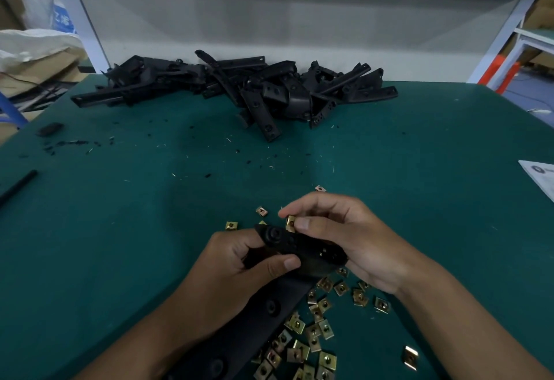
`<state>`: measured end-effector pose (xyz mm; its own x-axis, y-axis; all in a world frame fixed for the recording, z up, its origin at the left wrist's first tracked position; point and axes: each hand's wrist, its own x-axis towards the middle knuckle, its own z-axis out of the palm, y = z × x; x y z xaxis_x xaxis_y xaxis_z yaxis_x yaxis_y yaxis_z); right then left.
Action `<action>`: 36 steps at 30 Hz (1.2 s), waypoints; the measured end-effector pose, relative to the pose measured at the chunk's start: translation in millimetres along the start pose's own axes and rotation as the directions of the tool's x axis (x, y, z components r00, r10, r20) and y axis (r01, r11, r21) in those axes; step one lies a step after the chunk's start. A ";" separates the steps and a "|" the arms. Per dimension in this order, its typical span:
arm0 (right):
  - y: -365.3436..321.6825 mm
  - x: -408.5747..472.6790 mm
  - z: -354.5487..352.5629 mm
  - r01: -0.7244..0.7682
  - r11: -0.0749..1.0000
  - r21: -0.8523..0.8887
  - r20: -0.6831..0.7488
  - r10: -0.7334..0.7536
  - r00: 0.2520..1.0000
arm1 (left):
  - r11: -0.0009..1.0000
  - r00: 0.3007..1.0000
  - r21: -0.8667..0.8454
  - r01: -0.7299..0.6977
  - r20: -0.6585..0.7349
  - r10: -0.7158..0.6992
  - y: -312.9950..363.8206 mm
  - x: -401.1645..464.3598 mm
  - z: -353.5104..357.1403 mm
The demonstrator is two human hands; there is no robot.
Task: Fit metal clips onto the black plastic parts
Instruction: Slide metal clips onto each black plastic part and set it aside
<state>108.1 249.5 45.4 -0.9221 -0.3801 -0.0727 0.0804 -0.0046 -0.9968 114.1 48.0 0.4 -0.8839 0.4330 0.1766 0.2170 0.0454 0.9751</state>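
My left hand (239,262) grips the stiff, light part (302,249) at 6 o'clock on the surface (120,229). My right hand (338,229) pinches a small, slippery clip (290,223) by its flat sides, touching the part's edge.

One camera sits on the person's head. It looks forward and down, very close above the left hand (239,262) and right hand (344,235), the table (120,229) stretching away beyond them.

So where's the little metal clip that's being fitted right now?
In the head view the metal clip sits low and just right of centre, pinched in the right hand above the end of the black plastic part held by the left hand.
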 end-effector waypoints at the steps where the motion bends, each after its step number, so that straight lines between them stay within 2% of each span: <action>1: -0.1 0.0 0.2 -0.005 1.000 0.006 0.001 0.005 1.000 | 1.000 1.000 -0.003 -0.001 -0.001 0.001 0.0 -0.1 0.0; 16: -5.0 -2.5 2.4 -0.044 0.994 0.101 -0.005 0.045 0.999 | 0.997 0.999 -0.082 -0.010 0.029 0.013 5.7 1.4 -0.7; 21: -4.9 -4.8 6.9 -0.050 0.998 -0.050 -0.069 0.046 0.997 | 0.998 0.995 -0.037 0.043 0.087 -0.039 6.6 0.8 -6.7; 25: -8.1 -8.0 7.7 0.020 0.972 -0.236 -0.095 -0.044 0.995 | 0.998 0.992 -0.016 0.057 0.115 -0.055 6.1 1.2 -10.8; 27: -10.3 -8.5 8.7 0.046 0.967 -0.252 -0.107 -0.075 0.991 | 0.995 0.990 -0.065 0.076 0.122 -0.067 7.2 1.3 -10.3; 31: -7.8 -9.0 14.5 0.005 0.977 -0.212 -0.183 -0.045 0.982 | 0.995 0.988 -0.056 0.079 0.134 -0.071 9.2 3.5 -11.6; 36: 3.2 -8.7 27.3 -0.029 0.985 -0.168 -0.311 -0.025 0.950 | 0.996 0.982 0.069 0.050 0.178 -0.062 10.6 6.0 -21.5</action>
<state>126.7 227.5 43.8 -0.9958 -0.0737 -0.0549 0.0424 0.1616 -0.9859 102.2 31.7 14.7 -0.8079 0.5825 0.0896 0.2008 0.1292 0.9711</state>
